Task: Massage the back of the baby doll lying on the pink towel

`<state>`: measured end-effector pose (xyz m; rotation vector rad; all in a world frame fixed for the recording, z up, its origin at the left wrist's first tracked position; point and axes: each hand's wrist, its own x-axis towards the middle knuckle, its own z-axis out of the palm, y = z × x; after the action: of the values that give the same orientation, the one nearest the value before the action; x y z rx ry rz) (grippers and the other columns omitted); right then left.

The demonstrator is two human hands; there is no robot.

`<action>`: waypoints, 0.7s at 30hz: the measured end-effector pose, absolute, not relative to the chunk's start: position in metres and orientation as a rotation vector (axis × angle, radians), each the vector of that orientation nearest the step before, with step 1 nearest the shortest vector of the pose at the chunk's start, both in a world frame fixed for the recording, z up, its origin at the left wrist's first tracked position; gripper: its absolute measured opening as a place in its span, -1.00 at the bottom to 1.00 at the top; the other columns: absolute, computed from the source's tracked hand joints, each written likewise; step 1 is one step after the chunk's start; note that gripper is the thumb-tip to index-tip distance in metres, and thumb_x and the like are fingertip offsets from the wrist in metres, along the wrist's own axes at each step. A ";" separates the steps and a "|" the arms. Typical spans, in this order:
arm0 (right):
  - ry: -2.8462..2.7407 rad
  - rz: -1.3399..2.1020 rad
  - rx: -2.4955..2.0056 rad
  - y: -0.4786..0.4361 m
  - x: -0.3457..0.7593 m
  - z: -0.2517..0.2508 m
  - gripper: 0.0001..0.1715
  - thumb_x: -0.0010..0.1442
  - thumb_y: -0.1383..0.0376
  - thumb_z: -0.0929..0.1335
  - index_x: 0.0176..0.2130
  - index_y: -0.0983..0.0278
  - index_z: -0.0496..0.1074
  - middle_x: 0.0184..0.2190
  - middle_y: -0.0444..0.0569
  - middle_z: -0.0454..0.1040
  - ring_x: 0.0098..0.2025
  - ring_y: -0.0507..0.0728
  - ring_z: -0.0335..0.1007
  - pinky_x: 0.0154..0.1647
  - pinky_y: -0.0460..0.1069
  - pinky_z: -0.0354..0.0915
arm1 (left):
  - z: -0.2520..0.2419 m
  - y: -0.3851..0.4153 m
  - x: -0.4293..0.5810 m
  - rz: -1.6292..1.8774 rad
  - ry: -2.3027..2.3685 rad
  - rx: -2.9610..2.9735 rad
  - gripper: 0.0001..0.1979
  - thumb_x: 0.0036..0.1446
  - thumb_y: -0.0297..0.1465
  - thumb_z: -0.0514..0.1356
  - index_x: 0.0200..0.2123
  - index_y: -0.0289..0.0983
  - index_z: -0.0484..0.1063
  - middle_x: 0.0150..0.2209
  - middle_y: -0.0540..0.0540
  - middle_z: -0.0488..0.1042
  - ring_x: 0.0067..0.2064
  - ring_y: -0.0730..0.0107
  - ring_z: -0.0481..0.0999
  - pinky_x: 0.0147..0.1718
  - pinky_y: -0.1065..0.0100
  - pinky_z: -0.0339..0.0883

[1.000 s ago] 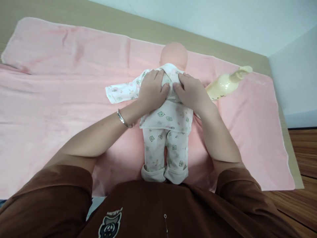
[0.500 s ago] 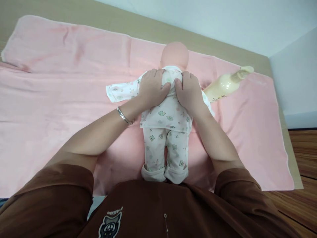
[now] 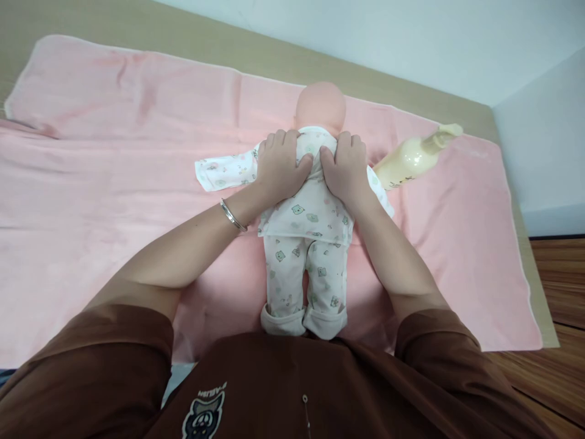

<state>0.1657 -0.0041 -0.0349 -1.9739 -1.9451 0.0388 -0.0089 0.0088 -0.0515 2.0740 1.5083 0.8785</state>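
A baby doll lies face down, its bald head pointing away from me. It wears a white top and trousers printed with small green animals, the trouser cuffs folded over. My left hand is closed over its left-side shoulder, thumb on the upper back. Over the other shoulder my right hand grips likewise, its thumb close to the first. Both hands' fingertips bend out of sight over the shoulders. One sleeve stretches out flat to the left. The doll's face is hidden.
A pale yellow pump bottle lies tilted beside the doll on the right. Beneath everything is a wrinkled pink cloth on a wooden tabletop. A white wall rises behind; brown wooden flooring shows at right.
The view has shifted slightly, with the doll's head and the bottle a little lower and further left. Both hands keep their hold on the shoulders.
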 end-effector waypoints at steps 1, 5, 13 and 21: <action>-1.944 0.034 -1.966 -0.004 0.165 -0.035 -0.60 0.54 0.05 0.17 0.05 0.31 0.32 -0.01 0.18 0.36 0.16 0.38 0.30 0.31 0.39 0.26 | -0.051 0.008 -0.009 0.864 1.511 2.076 -0.44 0.37 0.09 0.07 0.26 -0.09 0.34 0.25 -0.25 0.47 0.44 -0.22 0.30 0.49 -0.26 0.12; -1.939 0.033 -2.003 -0.005 0.164 -0.033 -0.63 0.52 0.09 0.19 0.04 0.32 0.31 -0.01 0.19 0.35 0.15 0.38 0.30 0.31 0.38 0.26 | -0.049 0.008 -0.009 0.794 1.517 2.073 -0.39 0.38 0.10 0.01 0.32 -0.08 0.28 0.30 -0.27 0.41 0.49 -0.24 0.22 0.51 -0.27 0.03; -1.929 0.049 -1.977 -0.006 0.165 -0.031 -0.66 0.52 0.07 0.21 0.00 0.29 0.29 -0.04 0.15 0.35 0.12 0.35 0.29 0.28 0.36 0.28 | -0.055 0.006 -0.009 0.915 1.514 2.110 -0.45 0.41 0.08 0.00 0.29 -0.06 0.32 0.22 -0.23 0.49 0.39 -0.13 0.35 0.45 -0.18 0.19; -1.906 0.126 -2.067 -0.009 0.158 -0.017 -0.69 0.52 0.14 0.24 0.03 0.35 0.30 0.00 0.18 0.34 0.16 0.38 0.29 0.30 0.33 0.27 | -0.048 0.005 -0.004 0.860 1.625 2.182 -0.55 0.41 -0.10 0.07 0.13 -0.30 0.44 0.12 -0.36 0.54 0.23 -0.18 0.49 0.32 -0.16 0.33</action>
<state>0.1578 -0.0090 -0.0173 -2.0669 -1.9057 0.1261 -0.0041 0.0046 -0.0484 2.1824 1.6255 0.8601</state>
